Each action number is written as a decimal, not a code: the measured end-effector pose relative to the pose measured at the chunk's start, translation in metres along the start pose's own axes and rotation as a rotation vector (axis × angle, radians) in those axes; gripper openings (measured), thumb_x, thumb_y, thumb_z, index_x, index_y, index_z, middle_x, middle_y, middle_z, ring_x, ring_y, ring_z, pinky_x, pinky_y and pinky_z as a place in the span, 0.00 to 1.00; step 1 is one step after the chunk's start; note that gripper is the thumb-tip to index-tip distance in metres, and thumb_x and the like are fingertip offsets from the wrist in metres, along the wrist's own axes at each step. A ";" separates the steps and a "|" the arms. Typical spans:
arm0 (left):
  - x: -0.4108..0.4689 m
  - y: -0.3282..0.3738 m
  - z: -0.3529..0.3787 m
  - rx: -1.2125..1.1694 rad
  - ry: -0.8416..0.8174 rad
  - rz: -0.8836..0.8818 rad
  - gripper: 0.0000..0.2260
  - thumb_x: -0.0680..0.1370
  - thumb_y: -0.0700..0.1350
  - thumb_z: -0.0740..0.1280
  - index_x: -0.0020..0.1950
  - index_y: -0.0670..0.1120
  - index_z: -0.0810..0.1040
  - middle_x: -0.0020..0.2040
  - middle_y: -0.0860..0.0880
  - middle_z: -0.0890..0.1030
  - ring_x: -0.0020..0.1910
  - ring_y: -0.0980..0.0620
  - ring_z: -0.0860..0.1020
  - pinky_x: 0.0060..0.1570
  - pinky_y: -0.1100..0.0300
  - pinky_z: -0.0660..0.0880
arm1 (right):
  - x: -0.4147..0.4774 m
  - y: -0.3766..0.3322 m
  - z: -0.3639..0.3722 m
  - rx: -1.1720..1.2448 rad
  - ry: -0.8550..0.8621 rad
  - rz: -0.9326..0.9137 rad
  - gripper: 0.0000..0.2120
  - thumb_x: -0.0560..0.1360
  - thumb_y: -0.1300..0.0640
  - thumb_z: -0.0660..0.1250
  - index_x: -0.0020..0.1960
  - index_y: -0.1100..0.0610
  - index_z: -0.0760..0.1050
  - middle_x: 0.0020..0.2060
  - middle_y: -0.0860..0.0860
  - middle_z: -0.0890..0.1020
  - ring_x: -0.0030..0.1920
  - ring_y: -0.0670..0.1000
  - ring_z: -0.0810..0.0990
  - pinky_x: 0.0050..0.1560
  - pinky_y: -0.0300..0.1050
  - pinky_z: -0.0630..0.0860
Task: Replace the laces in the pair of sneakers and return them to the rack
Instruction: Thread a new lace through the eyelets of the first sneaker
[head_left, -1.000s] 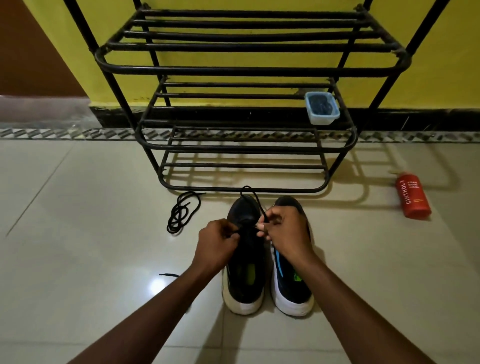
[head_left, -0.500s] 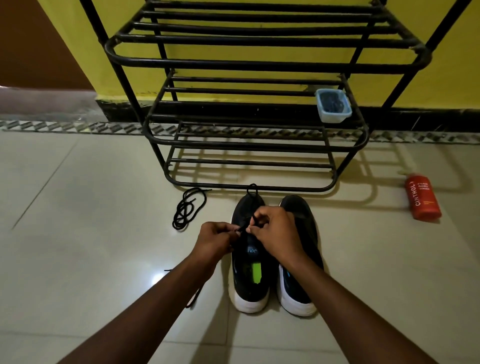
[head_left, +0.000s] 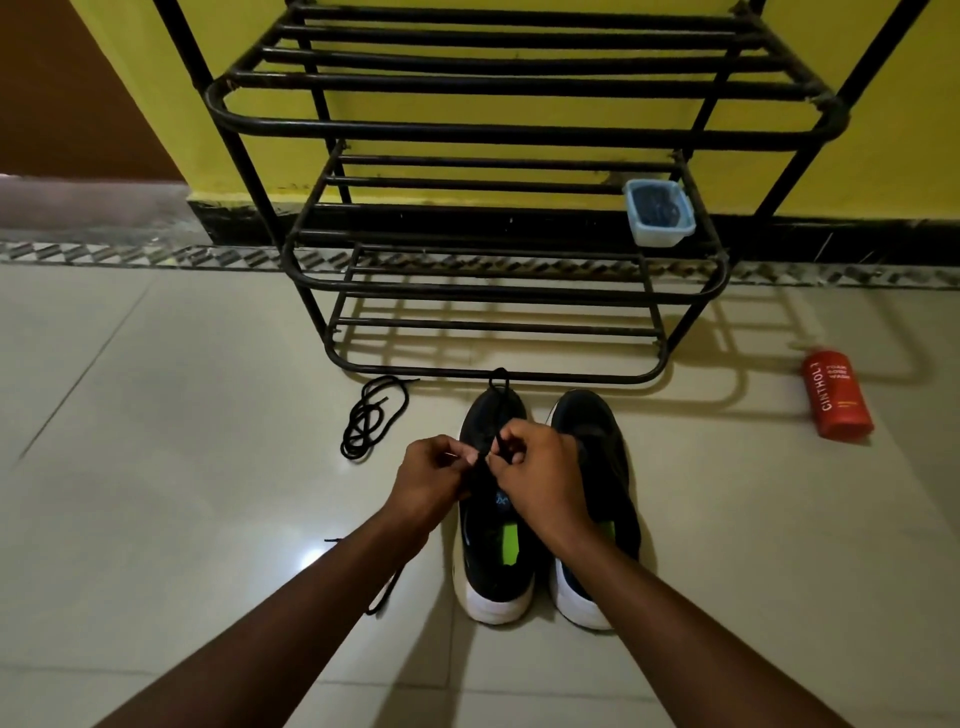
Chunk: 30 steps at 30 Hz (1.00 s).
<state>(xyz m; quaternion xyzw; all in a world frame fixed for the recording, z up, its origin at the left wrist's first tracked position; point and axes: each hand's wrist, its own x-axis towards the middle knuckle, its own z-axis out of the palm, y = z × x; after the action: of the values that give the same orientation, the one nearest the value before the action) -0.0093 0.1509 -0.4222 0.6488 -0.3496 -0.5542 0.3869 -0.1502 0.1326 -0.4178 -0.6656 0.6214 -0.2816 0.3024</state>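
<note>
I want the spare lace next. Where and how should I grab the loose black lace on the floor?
Pinch the loose lace where its loops cross and bunch, near the coil's middle, coming straight down from above. It lies flat on the floor, left of the sneakers, so a sideways approach would likely push it.

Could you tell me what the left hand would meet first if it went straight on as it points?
Probably the right hand, just ahead of the left hand across the black lace both pinch; depth is unclear.

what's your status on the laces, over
Left hand, right hand pinching the lace over left sneaker. Right sneaker beside it. Spare lace coiled on floor, clear of hands.
</note>
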 end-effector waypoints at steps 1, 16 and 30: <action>0.002 0.001 0.001 0.035 0.002 0.013 0.04 0.81 0.34 0.66 0.48 0.37 0.80 0.41 0.41 0.81 0.40 0.47 0.80 0.37 0.60 0.77 | -0.004 -0.001 0.002 0.003 0.023 0.015 0.07 0.73 0.61 0.75 0.43 0.51 0.79 0.33 0.44 0.77 0.35 0.42 0.78 0.37 0.33 0.77; 0.024 0.018 -0.038 0.604 -0.051 0.487 0.03 0.83 0.43 0.63 0.50 0.51 0.72 0.38 0.52 0.73 0.33 0.56 0.70 0.33 0.61 0.68 | -0.047 -0.002 0.023 0.005 0.184 0.078 0.27 0.75 0.71 0.64 0.73 0.56 0.70 0.67 0.52 0.72 0.68 0.53 0.72 0.70 0.51 0.71; 0.017 0.040 -0.061 0.873 0.148 0.779 0.03 0.84 0.51 0.61 0.56 0.53 0.72 0.37 0.56 0.79 0.32 0.55 0.75 0.28 0.61 0.66 | -0.049 -0.007 0.025 -0.111 0.172 0.102 0.34 0.71 0.72 0.66 0.75 0.56 0.65 0.69 0.55 0.69 0.71 0.57 0.70 0.73 0.54 0.68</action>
<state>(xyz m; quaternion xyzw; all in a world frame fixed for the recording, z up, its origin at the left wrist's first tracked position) 0.0525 0.1247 -0.3888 0.6087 -0.7300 -0.1293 0.2826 -0.1303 0.1832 -0.4291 -0.6222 0.6928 -0.2872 0.2247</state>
